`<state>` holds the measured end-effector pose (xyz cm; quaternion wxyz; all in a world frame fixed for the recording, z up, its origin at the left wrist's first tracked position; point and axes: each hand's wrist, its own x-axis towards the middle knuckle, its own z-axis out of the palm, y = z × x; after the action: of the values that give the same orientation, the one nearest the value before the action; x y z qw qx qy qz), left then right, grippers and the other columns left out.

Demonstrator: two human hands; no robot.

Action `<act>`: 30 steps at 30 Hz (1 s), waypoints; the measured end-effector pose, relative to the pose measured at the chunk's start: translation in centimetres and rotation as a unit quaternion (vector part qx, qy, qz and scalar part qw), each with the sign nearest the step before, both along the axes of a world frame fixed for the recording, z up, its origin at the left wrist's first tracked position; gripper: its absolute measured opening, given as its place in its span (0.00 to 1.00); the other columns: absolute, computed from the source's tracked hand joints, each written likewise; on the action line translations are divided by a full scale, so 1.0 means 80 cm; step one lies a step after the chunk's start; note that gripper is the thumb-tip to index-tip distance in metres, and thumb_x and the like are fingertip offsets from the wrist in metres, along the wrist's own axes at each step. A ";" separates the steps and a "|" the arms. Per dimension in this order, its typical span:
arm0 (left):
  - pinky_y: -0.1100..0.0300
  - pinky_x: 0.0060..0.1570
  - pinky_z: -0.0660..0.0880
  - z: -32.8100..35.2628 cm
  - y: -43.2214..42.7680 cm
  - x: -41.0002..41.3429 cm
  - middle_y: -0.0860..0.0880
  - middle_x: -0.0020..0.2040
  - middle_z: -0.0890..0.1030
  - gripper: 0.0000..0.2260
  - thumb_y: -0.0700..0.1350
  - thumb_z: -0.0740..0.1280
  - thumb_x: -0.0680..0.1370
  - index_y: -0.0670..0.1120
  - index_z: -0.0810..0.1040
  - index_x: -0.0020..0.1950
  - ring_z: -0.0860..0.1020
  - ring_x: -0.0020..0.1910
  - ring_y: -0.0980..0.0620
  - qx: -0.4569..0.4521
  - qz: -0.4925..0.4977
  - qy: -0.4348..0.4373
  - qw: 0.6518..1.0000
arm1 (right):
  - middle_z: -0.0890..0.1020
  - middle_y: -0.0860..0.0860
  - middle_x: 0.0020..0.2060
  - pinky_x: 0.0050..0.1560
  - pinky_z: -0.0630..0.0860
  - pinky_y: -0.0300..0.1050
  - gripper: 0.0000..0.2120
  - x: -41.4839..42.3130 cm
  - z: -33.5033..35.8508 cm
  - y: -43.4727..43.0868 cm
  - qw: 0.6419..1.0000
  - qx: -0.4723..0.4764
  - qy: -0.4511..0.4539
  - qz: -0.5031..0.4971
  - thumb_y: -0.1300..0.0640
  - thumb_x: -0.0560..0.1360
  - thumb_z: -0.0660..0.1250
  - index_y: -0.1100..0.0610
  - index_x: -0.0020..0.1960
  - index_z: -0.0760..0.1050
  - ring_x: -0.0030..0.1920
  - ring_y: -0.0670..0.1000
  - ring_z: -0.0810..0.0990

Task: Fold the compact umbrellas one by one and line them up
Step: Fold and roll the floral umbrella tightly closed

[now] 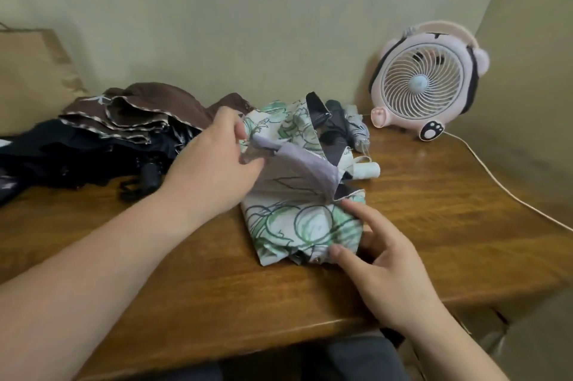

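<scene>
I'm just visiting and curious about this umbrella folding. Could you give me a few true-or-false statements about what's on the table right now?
1. The left hand pinches a flap of the green-patterned umbrella. True.
2. The pink fan stands at the left end of the table. False: it stands at the far right, near the wall.
3. The brown umbrella is already folded tight. False: it lies loose and crumpled on a dark pile at the left.
4. The right hand touches the green-patterned umbrella's near end. True.
</scene>
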<state>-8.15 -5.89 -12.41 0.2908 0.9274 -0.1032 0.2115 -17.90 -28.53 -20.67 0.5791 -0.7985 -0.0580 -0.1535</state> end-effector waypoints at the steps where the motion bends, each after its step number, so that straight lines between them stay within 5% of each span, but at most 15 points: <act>1: 0.52 0.38 0.72 0.000 0.009 -0.019 0.51 0.37 0.78 0.16 0.58 0.71 0.77 0.46 0.74 0.48 0.77 0.37 0.49 0.012 0.000 0.059 0.998 | 0.86 0.47 0.55 0.58 0.80 0.40 0.26 0.003 0.000 -0.001 0.999 0.037 -0.001 0.010 0.70 0.73 0.74 0.46 0.64 0.77 0.56 0.47 0.85; 4: 0.50 0.41 0.78 -0.025 0.024 -0.063 0.52 0.32 0.82 0.23 0.65 0.65 0.78 0.46 0.81 0.38 0.80 0.32 0.50 0.013 -0.058 0.218 0.974 | 0.86 0.56 0.46 0.51 0.81 0.51 0.21 0.006 -0.001 -0.007 0.997 0.064 0.003 0.037 0.62 0.74 0.76 0.42 0.62 0.80 0.50 0.50 0.84; 7: 0.53 0.56 0.79 -0.057 0.026 -0.066 0.62 0.53 0.83 0.09 0.59 0.69 0.78 0.61 0.83 0.56 0.80 0.50 0.63 -0.003 -0.120 0.175 0.977 | 0.80 0.62 0.31 0.35 0.72 0.45 0.12 0.013 0.016 -0.029 0.998 -0.009 -0.039 -0.058 0.59 0.75 0.76 0.44 0.53 0.83 0.31 0.55 0.75; 9: 0.55 0.72 0.69 -0.063 0.024 -0.050 0.70 0.70 0.68 0.24 0.61 0.70 0.77 0.69 0.69 0.71 0.66 0.70 0.68 0.037 -0.156 0.137 0.977 | 0.82 0.53 0.33 0.37 0.74 0.45 0.09 0.045 0.036 -0.054 0.982 -0.059 -0.078 -0.160 0.57 0.76 0.74 0.43 0.51 0.80 0.34 0.54 0.78; 11: 0.51 0.79 0.57 -0.052 0.015 -0.033 0.68 0.79 0.54 0.34 0.65 0.69 0.75 0.75 0.55 0.76 0.51 0.79 0.64 0.067 -0.174 0.138 0.973 | 0.83 0.50 0.48 0.53 0.77 0.49 0.15 0.098 0.048 -0.075 0.972 -0.148 -0.021 -0.179 0.49 0.76 0.71 0.40 0.62 0.76 0.50 0.51 0.80; 14: 0.47 0.81 0.49 -0.038 0.000 0.008 0.67 0.81 0.43 0.39 0.73 0.67 0.72 0.77 0.46 0.76 0.43 0.82 0.60 0.104 -0.206 0.121 0.965 | 0.76 0.58 0.67 0.71 0.67 0.57 0.24 0.171 0.051 -0.085 0.953 -0.247 0.136 -0.110 0.42 0.79 0.63 0.45 0.74 0.69 0.69 0.62 0.71; 18: 0.41 0.80 0.45 -0.046 -0.009 0.055 0.60 0.84 0.41 0.39 0.78 0.57 0.69 0.71 0.53 0.79 0.40 0.82 0.55 0.196 -0.149 0.093 0.965 | 0.75 0.57 0.67 0.70 0.66 0.57 0.18 0.195 0.055 -0.058 0.907 -0.392 0.149 -0.031 0.49 0.85 0.56 0.55 0.68 0.76 0.68 0.64 0.69; 21: 0.41 0.80 0.43 -0.068 -0.005 0.067 0.58 0.84 0.43 0.35 0.76 0.57 0.75 0.67 0.57 0.80 0.39 0.82 0.54 0.205 -0.078 0.115 0.969 | 0.75 0.57 0.64 0.69 0.68 0.58 0.18 0.209 0.042 -0.042 0.934 -0.335 0.124 -0.026 0.46 0.83 0.59 0.52 0.68 0.76 0.67 0.62 0.71; 24: 0.43 0.78 0.44 -0.086 0.005 0.071 0.57 0.84 0.43 0.33 0.72 0.55 0.79 0.67 0.49 0.81 0.42 0.82 0.51 0.245 -0.053 0.131 0.959 | 0.72 0.56 0.68 0.71 0.68 0.58 0.24 0.221 0.025 -0.035 0.953 -0.278 0.115 -0.048 0.45 0.80 0.65 0.51 0.74 0.69 0.69 0.59 0.71; 27: 0.45 0.76 0.50 -0.090 0.003 0.078 0.57 0.83 0.52 0.29 0.66 0.59 0.81 0.66 0.54 0.81 0.51 0.80 0.51 0.221 -0.025 0.079 0.972 | 0.72 0.56 0.70 0.73 0.66 0.56 0.31 0.216 0.027 -0.039 0.946 -0.288 0.092 -0.114 0.43 0.76 0.70 0.50 0.75 0.67 0.72 0.59 0.67; 30: 0.45 0.72 0.56 -0.087 -0.003 0.087 0.58 0.80 0.62 0.27 0.65 0.61 0.81 0.64 0.61 0.79 0.59 0.76 0.49 0.205 0.010 0.040 0.978 | 0.79 0.52 0.58 0.61 0.76 0.57 0.25 0.189 0.041 -0.034 0.949 -0.271 0.030 -0.155 0.44 0.74 0.72 0.50 0.69 0.73 0.60 0.55 0.77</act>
<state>-1.17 -6.15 -19.38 0.0960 0.9760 -0.1235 0.1516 -2.79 -31.24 -17.36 0.3112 -0.9288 0.0448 -0.1961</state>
